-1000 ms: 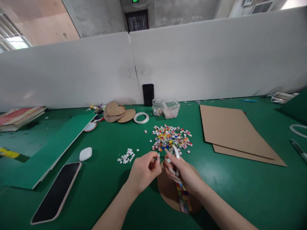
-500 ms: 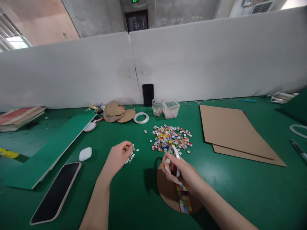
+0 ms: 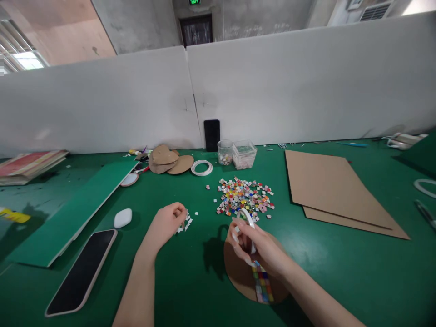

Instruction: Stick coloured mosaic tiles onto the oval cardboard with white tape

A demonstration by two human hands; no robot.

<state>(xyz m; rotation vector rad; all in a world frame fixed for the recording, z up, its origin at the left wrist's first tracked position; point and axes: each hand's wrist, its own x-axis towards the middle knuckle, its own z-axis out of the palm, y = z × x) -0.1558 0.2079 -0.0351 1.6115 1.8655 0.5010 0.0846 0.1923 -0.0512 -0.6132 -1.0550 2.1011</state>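
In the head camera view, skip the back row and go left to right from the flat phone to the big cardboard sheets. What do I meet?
Phone, white case, left hand, white chips, right hand holding a white ring, cardboard sheets.

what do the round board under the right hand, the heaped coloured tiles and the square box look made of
Round board: likely cardboard, matt and plain brown. Coloured tiles: maybe glass or ceramic, some glinting; too small to tell. Square box: probably plastic, perhaps glass, with see-through walls.
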